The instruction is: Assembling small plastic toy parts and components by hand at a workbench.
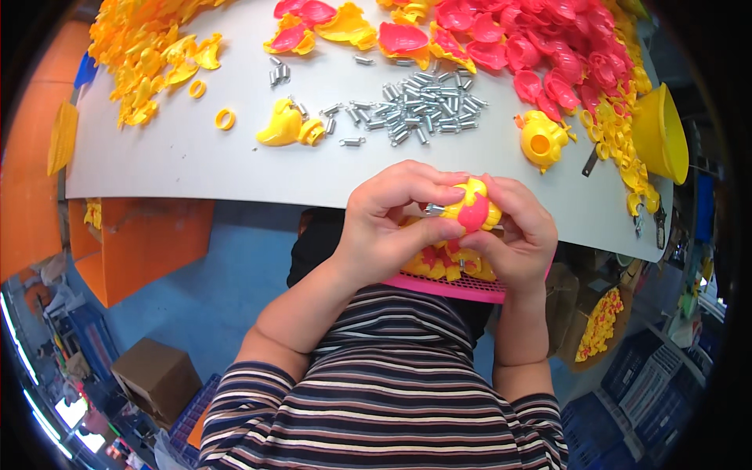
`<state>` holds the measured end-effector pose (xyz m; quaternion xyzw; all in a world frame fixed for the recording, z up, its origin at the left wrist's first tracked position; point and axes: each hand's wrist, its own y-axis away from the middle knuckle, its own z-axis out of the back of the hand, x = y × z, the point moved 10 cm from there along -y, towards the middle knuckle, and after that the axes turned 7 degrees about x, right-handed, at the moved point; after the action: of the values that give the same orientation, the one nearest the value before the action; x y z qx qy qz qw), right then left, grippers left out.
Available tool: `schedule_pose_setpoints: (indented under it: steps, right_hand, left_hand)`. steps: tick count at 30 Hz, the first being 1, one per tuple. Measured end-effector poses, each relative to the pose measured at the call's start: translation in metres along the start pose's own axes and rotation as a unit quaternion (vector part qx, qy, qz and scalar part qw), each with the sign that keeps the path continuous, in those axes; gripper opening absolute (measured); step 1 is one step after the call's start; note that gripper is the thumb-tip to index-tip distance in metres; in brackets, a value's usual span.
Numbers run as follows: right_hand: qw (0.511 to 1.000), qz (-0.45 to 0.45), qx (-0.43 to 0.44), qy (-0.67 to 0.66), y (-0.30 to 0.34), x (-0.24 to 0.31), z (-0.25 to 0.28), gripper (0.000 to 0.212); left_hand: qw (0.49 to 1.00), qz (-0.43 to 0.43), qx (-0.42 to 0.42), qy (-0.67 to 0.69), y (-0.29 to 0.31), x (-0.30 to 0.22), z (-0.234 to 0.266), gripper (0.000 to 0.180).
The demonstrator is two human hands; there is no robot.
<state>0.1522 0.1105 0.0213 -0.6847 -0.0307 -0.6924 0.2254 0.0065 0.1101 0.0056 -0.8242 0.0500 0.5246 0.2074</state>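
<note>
Between both hands, just past the table's near edge, is a small yellow and pink plastic toy part (475, 211). My left hand (392, 215) grips its left side with thumb and fingers. My right hand (521, 231) closes round its right side. A metal spring (433, 210) sticks out of the part on the left, by my left fingers. Below the hands, a pink mesh basket (462, 290) on my lap holds yellow and pink pieces, partly hidden by my hands. A pile of metal springs (427, 102) lies on the table beyond.
On the white table (157, 172) lie a heap of yellow parts (149, 55), pink shells (540, 47), a yellow body piece (280, 125), another with a round hole (540, 141), and yellow rings (225, 119). A yellow bowl-like container (662, 133) stands right. An orange box (141, 243) sits below left.
</note>
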Motion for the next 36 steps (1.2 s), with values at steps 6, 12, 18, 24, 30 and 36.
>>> schedule_pose_setpoints:
  steps: [6, 12, 18, 24, 30, 36]
  right_hand:
    - [0.997, -0.002, 0.046, 0.054, -0.003, 0.000, -0.004, 0.060]
    - [0.988, -0.036, 0.045, 0.141, -0.003, 0.008, 0.012, 0.055]
    - [0.877, -0.231, -0.244, 0.343, 0.004, 0.008, 0.167, 0.030]
    - [0.767, -0.244, -0.164, 0.570, -0.034, -0.013, 0.238, 0.042]
    - [0.788, -0.216, -0.093, 0.569, -0.042, -0.026, 0.226, 0.032]
    - [0.832, -0.178, -0.142, 0.506, -0.031, 0.022, 0.190, 0.017]
  left_hand:
    - [0.997, 0.024, 0.036, -0.057, 0.001, -0.004, 0.003, 0.036]
    - [0.928, 0.039, 0.126, -0.348, -0.013, -0.021, -0.031, 0.067]
    - [0.927, 0.051, 0.051, -0.367, -0.004, -0.005, -0.010, 0.054]
    - [0.933, 0.066, 0.037, -0.352, -0.011, -0.010, -0.012, 0.040]
    - [0.929, 0.012, 0.040, -0.369, -0.013, -0.022, -0.018, 0.046]
    - [0.941, -0.027, 0.012, -0.338, -0.015, -0.024, -0.014, 0.044]
